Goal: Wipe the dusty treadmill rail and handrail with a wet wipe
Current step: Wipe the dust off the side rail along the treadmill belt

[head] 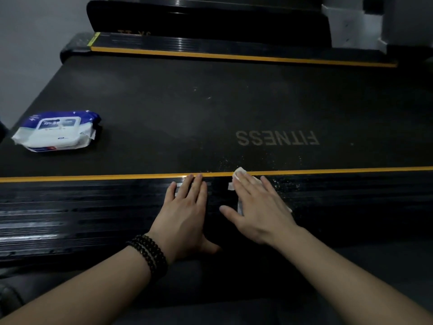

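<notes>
Pressing the thin white wet wipe [241,184] flat under our right hand [260,202], fingers straight, we spread it wide across the ribbed black treadmill side rail [93,207], dust specks just beyond. Our left hand [185,214], flat and empty just beside it, probably braces us. The blue-and-white wipe pack [56,131] waits far left on the belt, within reach.

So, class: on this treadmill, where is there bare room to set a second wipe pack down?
The belt lies bare between the wipe pack and the FITNESS lettering. The near rail is free left of the left hand. It is crowded where the right hand presses the wipe.
</notes>
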A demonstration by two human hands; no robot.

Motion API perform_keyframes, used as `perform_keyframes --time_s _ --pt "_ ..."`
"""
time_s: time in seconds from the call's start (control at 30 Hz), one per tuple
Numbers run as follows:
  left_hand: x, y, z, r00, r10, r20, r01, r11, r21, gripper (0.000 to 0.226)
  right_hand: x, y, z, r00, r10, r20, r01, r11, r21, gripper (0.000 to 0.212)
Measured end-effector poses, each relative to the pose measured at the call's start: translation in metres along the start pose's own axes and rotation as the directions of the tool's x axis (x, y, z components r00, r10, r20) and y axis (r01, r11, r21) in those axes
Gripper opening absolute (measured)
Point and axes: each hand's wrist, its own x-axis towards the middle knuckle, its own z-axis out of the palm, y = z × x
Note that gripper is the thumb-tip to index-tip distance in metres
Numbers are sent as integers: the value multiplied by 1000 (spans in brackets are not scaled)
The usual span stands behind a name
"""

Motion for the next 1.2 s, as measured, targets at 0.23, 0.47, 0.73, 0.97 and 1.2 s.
perform_keyframes --time_s 0.23,0.47,0.73,0.97,1.2 --pt "0 1 0 1000 3 -3 -3 1000 -6 143 -32 -1 2 995 -96 33 96 995 19 83" --pt "-1 1 0 1000 -6 7 6 1000 1 145 -4 -4 6 999 -43 -18 44 997 66 85" --pt "1 4 -4 998 3 60 -5 1000 21 136 -49 -1 -7 953 6 -304 81 959 271 68" --pt "10 33 -10 999 -33 25 36 994 -106 134 -58 3 -6 982 36 -185 5 977 213 79" --pt "9 36 -9 999 -13 31 15 998 -54 123 -54 -4 22 999 -2 -33 7 991 137 89"
